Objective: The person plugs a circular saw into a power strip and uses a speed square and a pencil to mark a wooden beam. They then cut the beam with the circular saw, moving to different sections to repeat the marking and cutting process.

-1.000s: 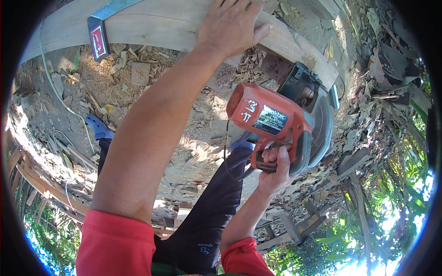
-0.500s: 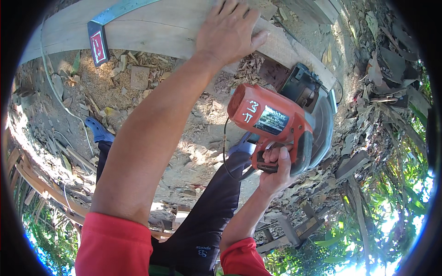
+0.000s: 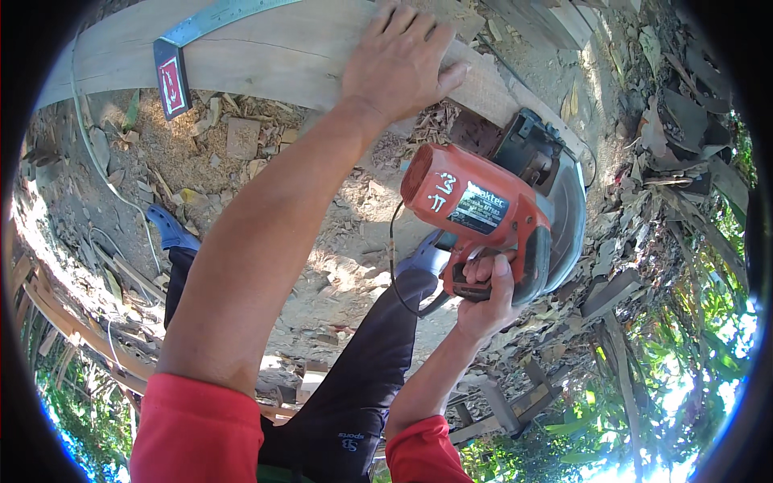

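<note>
A wooden plank point(image 3: 241, 60) runs across the top of the view. My left hand point(image 3: 403, 60) presses flat on it, fingers stretched toward its far side and the thumb spread out. To the right, my right hand point(image 3: 489, 291) is wrapped round the rear handle of a red circular saw point(image 3: 463, 193). The saw's dark base point(image 3: 527, 149) sits against the plank's right-hand end; the blade is hidden by the body and guard. A try square point(image 3: 171, 76) with a dark handle and metal blade lies over the plank, left of my left hand.
Wood chips and sawdust point(image 3: 221, 161) cover the ground below the plank. A pale cord point(image 3: 105, 173) runs down the left side. The saw's black cable point(image 3: 393, 266) loops beside my leg. Offcuts point(image 3: 612, 294) and dry leaves lie at the right. My blue shoes point(image 3: 171, 229) stand below the plank.
The saw and my right hand have shifted very slightly to the right. My left hand stays in place on the plank.
</note>
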`<control>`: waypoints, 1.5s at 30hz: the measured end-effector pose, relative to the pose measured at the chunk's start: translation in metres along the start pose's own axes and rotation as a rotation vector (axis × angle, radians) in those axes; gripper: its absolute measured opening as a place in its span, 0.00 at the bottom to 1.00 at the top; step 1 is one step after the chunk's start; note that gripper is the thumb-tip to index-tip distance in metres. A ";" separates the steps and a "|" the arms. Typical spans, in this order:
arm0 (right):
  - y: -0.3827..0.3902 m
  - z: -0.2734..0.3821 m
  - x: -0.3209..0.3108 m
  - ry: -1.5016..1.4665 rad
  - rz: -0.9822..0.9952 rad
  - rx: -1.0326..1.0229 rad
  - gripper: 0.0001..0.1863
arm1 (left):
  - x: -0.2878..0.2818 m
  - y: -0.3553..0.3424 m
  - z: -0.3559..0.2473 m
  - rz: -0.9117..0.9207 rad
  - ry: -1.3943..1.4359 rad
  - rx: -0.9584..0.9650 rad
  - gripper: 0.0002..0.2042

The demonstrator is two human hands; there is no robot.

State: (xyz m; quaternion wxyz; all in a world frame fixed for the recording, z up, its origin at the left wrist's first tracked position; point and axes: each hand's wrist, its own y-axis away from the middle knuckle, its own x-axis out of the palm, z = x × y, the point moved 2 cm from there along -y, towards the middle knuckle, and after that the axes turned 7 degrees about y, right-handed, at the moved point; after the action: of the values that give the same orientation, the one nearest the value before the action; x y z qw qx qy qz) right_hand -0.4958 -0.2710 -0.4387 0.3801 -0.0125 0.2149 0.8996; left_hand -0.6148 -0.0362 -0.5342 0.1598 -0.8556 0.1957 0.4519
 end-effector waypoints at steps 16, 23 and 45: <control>-0.009 0.004 0.003 -0.064 -0.029 0.015 0.07 | 0.008 0.002 0.006 -0.163 -0.062 0.060 0.21; -0.013 0.009 0.009 -0.042 -0.057 0.007 0.08 | 0.007 0.003 0.005 -0.178 -0.072 0.061 0.21; -0.031 0.018 0.013 -0.032 -0.033 0.007 0.09 | 0.003 0.000 0.004 -0.153 -0.026 0.053 0.20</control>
State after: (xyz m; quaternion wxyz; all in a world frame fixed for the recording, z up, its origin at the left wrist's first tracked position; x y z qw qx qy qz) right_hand -0.4815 -0.2356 -0.4367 0.3981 -0.0005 0.2117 0.8926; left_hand -0.6157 -0.0348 -0.5390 0.2188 -0.8577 0.1397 0.4439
